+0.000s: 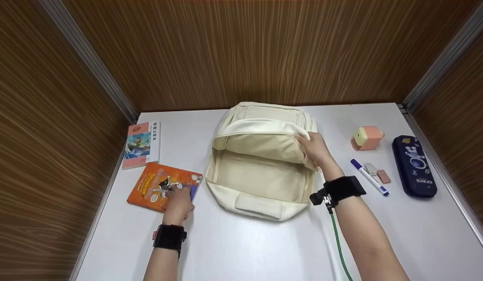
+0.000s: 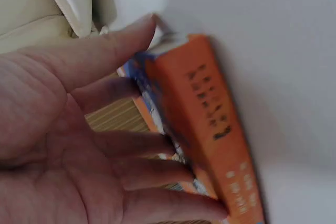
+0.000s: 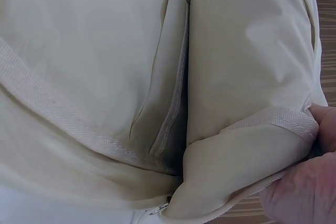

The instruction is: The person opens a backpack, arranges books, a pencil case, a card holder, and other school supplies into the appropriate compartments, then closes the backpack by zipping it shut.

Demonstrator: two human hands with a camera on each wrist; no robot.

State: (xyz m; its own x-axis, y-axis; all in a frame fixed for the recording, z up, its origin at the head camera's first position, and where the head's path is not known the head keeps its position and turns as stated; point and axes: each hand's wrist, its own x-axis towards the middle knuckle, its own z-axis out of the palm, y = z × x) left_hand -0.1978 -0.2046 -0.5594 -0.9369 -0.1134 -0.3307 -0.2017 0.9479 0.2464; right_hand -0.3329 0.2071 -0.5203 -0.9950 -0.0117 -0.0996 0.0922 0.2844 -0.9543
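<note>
Orange book (image 1: pixel 157 183): take a firm grip, hold the bag mouth wide

It lies on the tabletop (image 1: pixel 233 249), to the left of the cream backpack (image 1: pixel 261 156), near it but apart. The left hand (image 1: pixel 179 205) is upon it: fingers nearly straight and spread, touching the cover, w/ the thumb apart from them, at a corner near the page ends. I do not see a closed grip there. The right hand (image 1: pixel 315 150) pinches the fabric edge at the right side of the backpack's mouth, so the main compartment gapes.

For a good hold, I think the thumb should come under the book while the fingers press from above, b/c the cover looks smooth & may slip. Better to take both covers together; otherwise the pages may fan out. Tilting one edge up first prob. makes room for the thumb.

The paperback (image 1: pixel 138 146) lies just beyond; whether the two touch, I cannot tell, so pls avoid pushing toward it. On the other side, a steady upward pull is advisable, esp. b/c the soft fabric could fold inward & narrow the mouth.
</note>
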